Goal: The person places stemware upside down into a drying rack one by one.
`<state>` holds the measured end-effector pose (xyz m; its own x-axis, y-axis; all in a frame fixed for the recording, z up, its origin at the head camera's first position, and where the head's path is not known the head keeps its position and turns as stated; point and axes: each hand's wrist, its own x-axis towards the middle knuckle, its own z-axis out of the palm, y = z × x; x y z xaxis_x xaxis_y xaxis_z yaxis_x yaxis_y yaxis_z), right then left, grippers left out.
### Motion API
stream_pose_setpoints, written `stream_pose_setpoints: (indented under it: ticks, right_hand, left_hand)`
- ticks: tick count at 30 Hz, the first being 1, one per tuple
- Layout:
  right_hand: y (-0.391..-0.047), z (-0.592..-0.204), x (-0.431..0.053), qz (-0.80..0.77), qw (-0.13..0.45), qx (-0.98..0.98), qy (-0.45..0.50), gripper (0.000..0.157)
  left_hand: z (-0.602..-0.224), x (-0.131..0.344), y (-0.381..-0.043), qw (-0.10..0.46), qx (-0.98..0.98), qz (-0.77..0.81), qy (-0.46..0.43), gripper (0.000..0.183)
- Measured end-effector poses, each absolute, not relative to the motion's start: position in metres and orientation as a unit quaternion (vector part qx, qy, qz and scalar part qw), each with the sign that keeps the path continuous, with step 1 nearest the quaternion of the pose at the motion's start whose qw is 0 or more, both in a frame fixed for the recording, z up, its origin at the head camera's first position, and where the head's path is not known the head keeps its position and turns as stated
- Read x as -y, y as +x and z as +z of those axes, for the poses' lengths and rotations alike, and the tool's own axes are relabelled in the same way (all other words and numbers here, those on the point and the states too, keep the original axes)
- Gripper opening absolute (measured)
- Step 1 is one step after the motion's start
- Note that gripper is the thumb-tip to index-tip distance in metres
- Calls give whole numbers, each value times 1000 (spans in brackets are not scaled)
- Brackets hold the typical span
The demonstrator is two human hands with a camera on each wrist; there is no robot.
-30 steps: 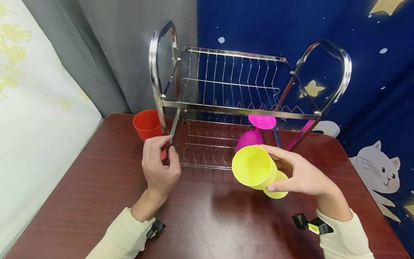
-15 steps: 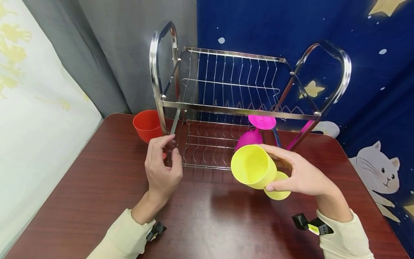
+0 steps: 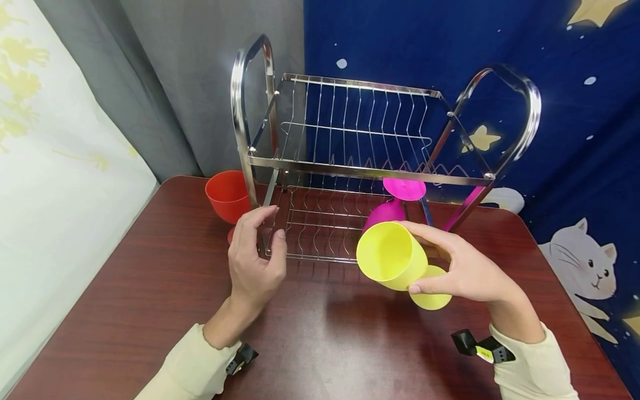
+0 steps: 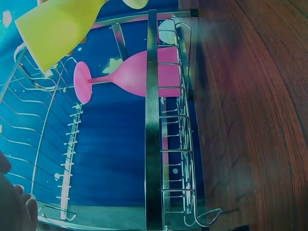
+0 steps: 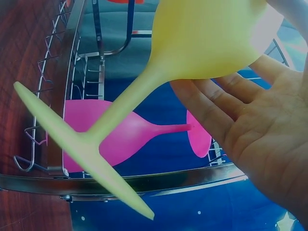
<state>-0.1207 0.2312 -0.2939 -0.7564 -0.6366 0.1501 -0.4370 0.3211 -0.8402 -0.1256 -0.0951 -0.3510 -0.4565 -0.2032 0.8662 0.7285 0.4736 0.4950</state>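
In the head view my right hand (image 3: 465, 272) grips a yellow plastic goblet (image 3: 387, 255) by its bowl, in front of the rack's right part. Its mouth is tipped toward me and its foot points to the lower right. The right wrist view shows the goblet's stem and round foot free of the fingers. My left hand (image 3: 255, 266) is by the rack's front left corner, with a gap between thumb and fingers and nothing held. Behind the yellow goblet, a pink goblet (image 3: 385, 214) stands upside down on the lower tier of the metal dish rack (image 3: 350, 169).
A red goblet (image 3: 227, 197) stands upright left of the rack, partly behind its post and my left hand. The rack rests on a brown wooden table (image 3: 150, 278). A grey curtain (image 3: 165, 83) and a blue patterned curtain (image 3: 380, 39) hang behind.
My left hand has moved slightly right, away from the rack's left post, and its thumb and fingers have spread apart. My right hand and the yellow goblet have barely moved.
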Motion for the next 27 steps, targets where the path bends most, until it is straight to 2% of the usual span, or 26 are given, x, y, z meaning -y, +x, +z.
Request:
stream_pose_setpoints:
  ticks: [27]
  right_hand:
    - [-119,-286,-224,-418,85,-848,-314,86]
  left_hand:
    - [-350,91,-121,405,745,-460,-262,53]
